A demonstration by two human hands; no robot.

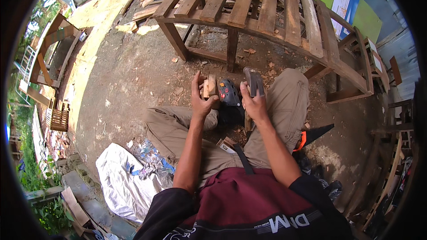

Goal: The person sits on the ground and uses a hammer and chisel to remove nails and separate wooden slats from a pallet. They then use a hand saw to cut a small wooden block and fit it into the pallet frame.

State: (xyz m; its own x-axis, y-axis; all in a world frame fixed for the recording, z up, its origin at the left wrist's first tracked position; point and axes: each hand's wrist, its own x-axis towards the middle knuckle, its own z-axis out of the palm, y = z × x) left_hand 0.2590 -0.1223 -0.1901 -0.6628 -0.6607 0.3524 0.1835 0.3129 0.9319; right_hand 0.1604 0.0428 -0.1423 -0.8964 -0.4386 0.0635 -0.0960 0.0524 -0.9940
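Head view: person seated on dirt ground [133,75], knees apart. Left hand [201,98] clamped on small wood block [210,86], held upright near black sandal [230,92]. Right hand [253,102] closed round hammer [253,81], head raised just right of block. Slatted wooden bench [249,4] ahead. Handsaw [313,135] by right thigh.

Rough wood block [210,86]; dull metal hammer [254,81].
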